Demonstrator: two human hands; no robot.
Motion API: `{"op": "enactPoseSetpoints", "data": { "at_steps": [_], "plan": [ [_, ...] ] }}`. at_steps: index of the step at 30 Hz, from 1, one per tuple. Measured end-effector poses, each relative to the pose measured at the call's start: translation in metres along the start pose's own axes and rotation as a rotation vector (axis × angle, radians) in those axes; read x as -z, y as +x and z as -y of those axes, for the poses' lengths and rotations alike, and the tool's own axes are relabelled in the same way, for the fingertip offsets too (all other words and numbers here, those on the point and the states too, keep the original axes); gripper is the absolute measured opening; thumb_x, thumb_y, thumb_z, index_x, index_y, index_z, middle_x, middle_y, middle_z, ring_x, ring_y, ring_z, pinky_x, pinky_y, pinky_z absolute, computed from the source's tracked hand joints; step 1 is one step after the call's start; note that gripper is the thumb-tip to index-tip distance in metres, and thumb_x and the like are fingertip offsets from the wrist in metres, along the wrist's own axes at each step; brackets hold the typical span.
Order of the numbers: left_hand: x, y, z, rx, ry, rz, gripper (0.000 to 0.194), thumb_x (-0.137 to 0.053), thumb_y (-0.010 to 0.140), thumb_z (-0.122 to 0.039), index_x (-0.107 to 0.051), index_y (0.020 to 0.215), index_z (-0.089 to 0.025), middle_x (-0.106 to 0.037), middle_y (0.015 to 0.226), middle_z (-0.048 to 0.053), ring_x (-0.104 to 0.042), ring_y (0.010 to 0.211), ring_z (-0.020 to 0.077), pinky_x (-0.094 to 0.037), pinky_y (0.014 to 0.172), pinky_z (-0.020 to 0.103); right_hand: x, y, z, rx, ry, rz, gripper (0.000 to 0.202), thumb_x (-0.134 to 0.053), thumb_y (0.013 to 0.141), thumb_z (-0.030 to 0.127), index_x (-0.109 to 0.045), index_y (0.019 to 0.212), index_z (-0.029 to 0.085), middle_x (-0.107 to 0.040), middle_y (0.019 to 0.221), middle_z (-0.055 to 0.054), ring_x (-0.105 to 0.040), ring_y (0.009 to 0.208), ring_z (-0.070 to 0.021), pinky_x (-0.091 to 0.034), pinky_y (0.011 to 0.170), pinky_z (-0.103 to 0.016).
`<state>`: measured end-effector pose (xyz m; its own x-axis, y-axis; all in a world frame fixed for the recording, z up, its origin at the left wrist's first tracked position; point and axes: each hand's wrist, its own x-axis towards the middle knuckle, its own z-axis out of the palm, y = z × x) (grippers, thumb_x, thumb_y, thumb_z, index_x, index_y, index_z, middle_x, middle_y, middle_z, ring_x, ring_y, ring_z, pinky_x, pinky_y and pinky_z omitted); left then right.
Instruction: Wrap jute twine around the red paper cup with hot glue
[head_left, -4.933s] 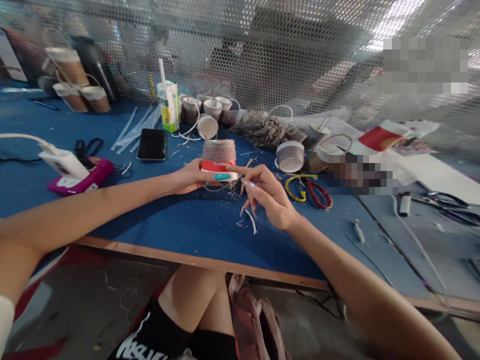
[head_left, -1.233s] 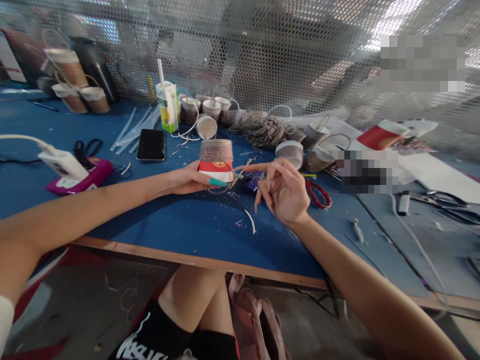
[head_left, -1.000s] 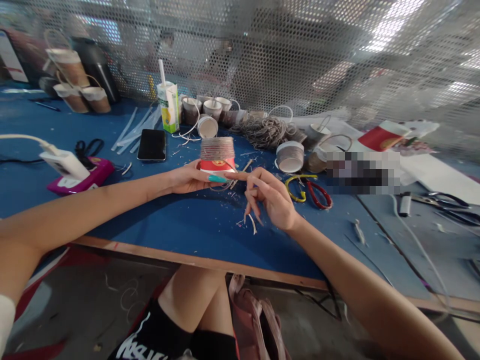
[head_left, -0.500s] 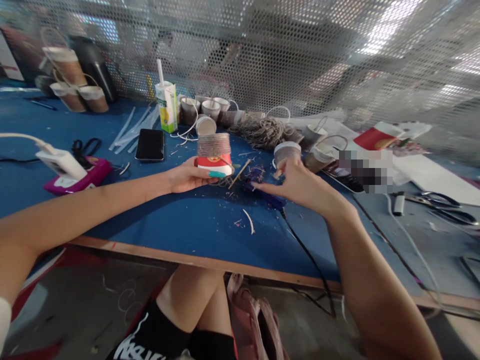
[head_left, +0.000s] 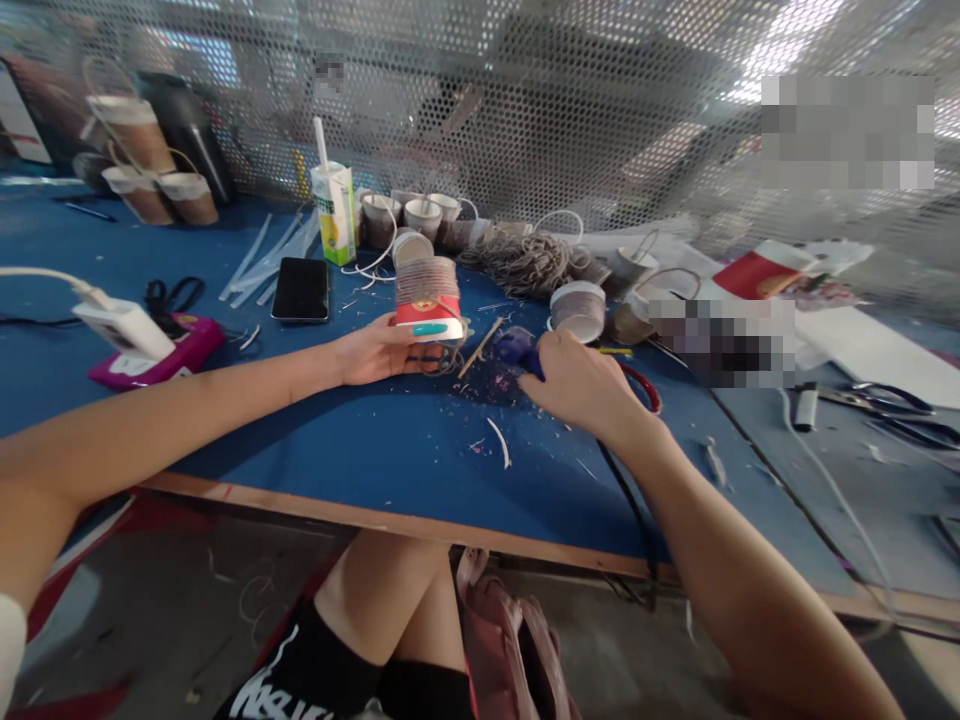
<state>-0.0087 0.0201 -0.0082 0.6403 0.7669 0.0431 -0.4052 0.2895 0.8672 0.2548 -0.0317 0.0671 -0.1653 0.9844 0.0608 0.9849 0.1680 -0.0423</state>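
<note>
My left hand (head_left: 375, 350) is closed round a red and white paper cup (head_left: 427, 310), its upper part wound with grey-brown twine. A loose length of that twine (head_left: 448, 360) hangs under the cup by my fingers. My right hand (head_left: 574, 375) grips a blue corded glue gun (head_left: 517, 348), which is blurred and partly hidden by the fingers. Its black cord (head_left: 626, 490) runs down over the table edge. Just behind my right hand sits a twine-wrapped white cup (head_left: 579, 308). A thin wooden stick (head_left: 480, 347) lies between the hands among scraps.
Along the back are several small cups (head_left: 422, 215), a heap of twine (head_left: 529, 262) and a drink carton (head_left: 334, 215). A phone (head_left: 300, 290) and a magenta power strip (head_left: 150, 360) lie left. Pliers (head_left: 892, 405) rest right. A mesh panel (head_left: 480, 110) stands behind.
My right hand has closed on the glue gun, lifting it off the table and turning it. The cup in my left hand has risen slightly. A red curved handle now shows beside my right wrist.
</note>
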Motion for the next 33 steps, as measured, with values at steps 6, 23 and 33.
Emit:
{"op": "enactPoseSetpoints", "data": {
  "at_steps": [6, 23, 33],
  "plan": [
    [0.0, 0.0, 0.0, -0.01, 0.01, 0.041, 0.051, -0.092, 0.075, -0.031, -0.072, 0.119, -0.017, -0.082, 0.112, 0.009, -0.078, 0.097, 0.0203, -0.06, 0.101, 0.039, -0.002, -0.001, -0.007, 0.134, 1.212, -0.238, 0.022, -0.069, 0.084, 0.041, -0.063, 0.072, 0.024, -0.047, 0.044, 0.003, -0.046, 0.036, -0.017, -0.048, 0.035, -0.035],
    [-0.003, 0.0, 0.0, 0.003, -0.007, 0.104, 0.054, -0.101, 0.062, -0.039, -0.078, 0.109, -0.023, -0.081, 0.103, 0.002, -0.074, 0.091, 0.0152, -0.06, 0.091, 0.033, -0.012, -0.015, 0.014, 0.24, 1.293, -0.089, 0.049, -0.086, 0.079, 0.056, -0.061, 0.053, 0.023, -0.05, 0.038, 0.001, -0.051, 0.031, -0.0152, -0.046, 0.027, -0.03],
    [-0.002, -0.001, 0.002, -0.016, 0.004, 0.114, 0.052, -0.098, 0.069, -0.037, -0.075, 0.113, -0.022, -0.081, 0.106, 0.005, -0.075, 0.094, 0.018, -0.06, 0.096, 0.039, -0.011, -0.016, 0.015, 0.177, 1.22, -0.109, 0.045, -0.088, 0.076, 0.049, -0.058, 0.054, 0.023, -0.052, 0.039, 0.003, -0.05, 0.031, -0.0122, -0.052, 0.037, -0.028]
  ]
}}
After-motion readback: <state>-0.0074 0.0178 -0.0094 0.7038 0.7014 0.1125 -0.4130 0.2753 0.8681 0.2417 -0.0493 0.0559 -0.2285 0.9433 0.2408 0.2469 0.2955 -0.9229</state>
